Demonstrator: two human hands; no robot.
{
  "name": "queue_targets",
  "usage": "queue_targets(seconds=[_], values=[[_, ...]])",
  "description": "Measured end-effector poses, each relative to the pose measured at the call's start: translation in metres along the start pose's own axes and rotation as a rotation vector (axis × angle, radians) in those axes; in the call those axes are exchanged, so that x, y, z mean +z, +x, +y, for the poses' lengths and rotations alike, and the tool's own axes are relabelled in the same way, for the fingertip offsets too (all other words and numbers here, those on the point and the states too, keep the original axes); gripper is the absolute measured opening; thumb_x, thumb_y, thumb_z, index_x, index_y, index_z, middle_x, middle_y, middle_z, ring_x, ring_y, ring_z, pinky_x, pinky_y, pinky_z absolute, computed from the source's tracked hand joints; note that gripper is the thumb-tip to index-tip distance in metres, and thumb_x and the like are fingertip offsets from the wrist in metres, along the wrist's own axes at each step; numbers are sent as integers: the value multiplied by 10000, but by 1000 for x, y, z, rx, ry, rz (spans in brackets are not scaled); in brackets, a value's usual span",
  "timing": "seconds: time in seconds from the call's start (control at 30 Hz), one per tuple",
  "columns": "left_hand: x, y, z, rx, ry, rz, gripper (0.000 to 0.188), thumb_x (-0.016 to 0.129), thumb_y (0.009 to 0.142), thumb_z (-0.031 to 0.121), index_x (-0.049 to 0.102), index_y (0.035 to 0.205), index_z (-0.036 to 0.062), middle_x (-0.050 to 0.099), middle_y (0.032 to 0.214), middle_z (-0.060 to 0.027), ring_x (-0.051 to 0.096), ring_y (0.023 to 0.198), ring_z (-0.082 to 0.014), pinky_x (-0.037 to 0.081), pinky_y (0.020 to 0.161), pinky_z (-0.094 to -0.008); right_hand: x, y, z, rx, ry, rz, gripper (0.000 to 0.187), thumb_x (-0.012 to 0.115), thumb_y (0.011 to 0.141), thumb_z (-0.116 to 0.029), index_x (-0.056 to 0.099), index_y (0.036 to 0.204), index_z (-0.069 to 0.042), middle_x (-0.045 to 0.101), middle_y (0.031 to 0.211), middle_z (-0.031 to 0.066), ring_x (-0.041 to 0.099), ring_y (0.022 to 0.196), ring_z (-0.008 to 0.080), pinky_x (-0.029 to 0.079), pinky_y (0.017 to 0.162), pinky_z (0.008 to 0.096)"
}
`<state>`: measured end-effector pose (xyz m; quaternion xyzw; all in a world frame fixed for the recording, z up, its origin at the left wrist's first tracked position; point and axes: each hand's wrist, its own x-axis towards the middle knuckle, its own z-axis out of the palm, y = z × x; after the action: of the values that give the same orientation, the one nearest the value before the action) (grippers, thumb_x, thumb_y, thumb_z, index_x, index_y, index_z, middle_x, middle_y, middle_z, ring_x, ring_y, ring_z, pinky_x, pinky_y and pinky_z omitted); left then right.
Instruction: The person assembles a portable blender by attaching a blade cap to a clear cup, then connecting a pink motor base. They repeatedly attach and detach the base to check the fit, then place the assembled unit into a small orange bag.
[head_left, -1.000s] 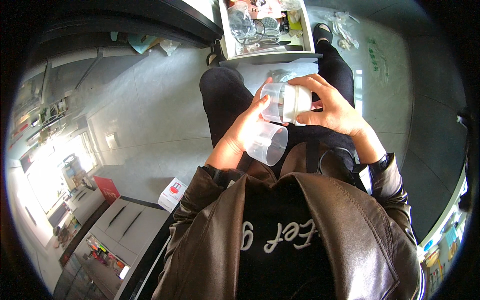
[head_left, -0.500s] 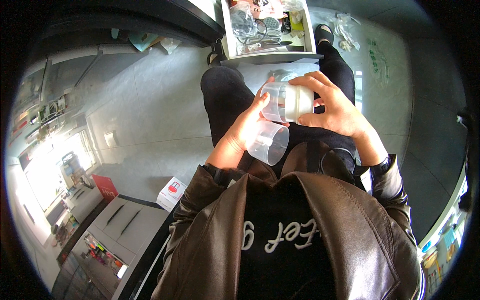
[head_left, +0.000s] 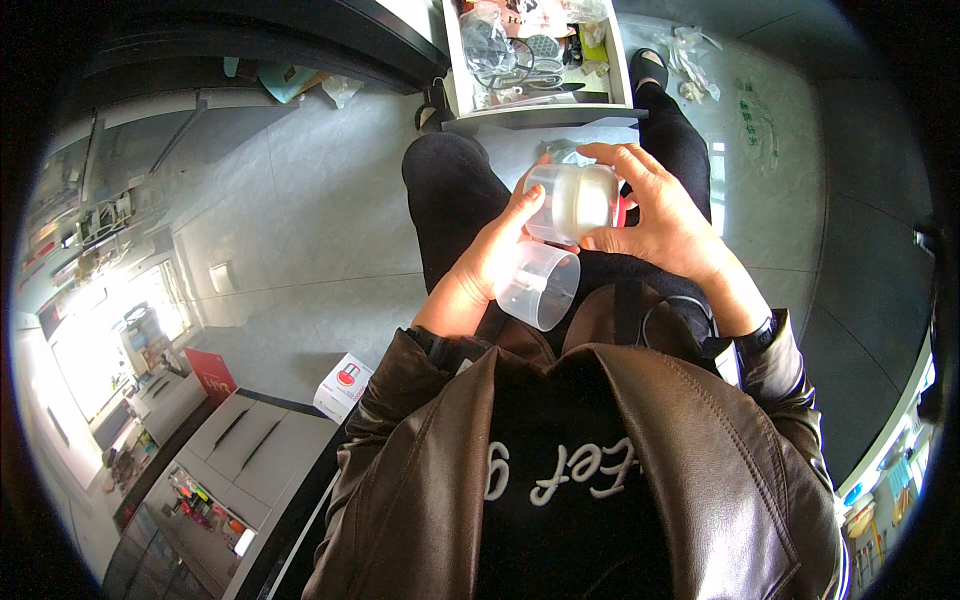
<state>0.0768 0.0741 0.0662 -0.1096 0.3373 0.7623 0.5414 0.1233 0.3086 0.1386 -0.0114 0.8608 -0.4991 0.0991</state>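
Little has moved since the earlier frame: both cups sit in my hands much as before, the upper one turned a touch more on its side. That upper cup [head_left: 572, 203], clear plastic with a whitish inside, lies roughly level above my lap, its long axis running left to right, though I cannot tell which end is the mouth. My right hand [head_left: 662, 222] grasps it from the right, fingers curled over the top and thumb under its near edge, with something red showing just behind the cup. My left hand [head_left: 490, 262] comes up from below with the wrist bent, thumb pressed on the cup's left end, so both hands bear on it. A second clear cup [head_left: 540, 287] hangs just under the first, touching or nearly touching it, its open mouth tilted down and toward me, its long axis slanting from upper left to lower right; it is caught against the left palm and fingers. Both forearms rise from the lower edge in brown leather sleeves, a dark band at the right wrist. Beneath the cups are my knees in black trousers. Beyond them an open white drawer [head_left: 452, 60] holds a jumble of clear bags and small items. On the grey floor to my left lies a small white and red box [head_left: 342, 386].
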Motion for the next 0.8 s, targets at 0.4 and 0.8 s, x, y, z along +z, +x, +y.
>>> queue_targets(seconds=[0.4,0.8], values=[[-5,7,-7,-7,-133,21,601,454,1115,478,317,1642,223,487,1558,-143,580,1343,-325,595,989,-506,11,-1,-9,-189,-326,26,832,939,645,-254,607,1402,-163,565,1378,157,573,1224,397,501,1072,476],[-6,4,-1,-132,-90,45,704,500,1066,593,444,1550,86,613,1417,-181,641,1267,-326,632,909,-525,15,-2,-2,-318,-375,-46,862,956,612,-139,617,1404,-177,535,1459,160,546,1343,390,506,1111,460]])
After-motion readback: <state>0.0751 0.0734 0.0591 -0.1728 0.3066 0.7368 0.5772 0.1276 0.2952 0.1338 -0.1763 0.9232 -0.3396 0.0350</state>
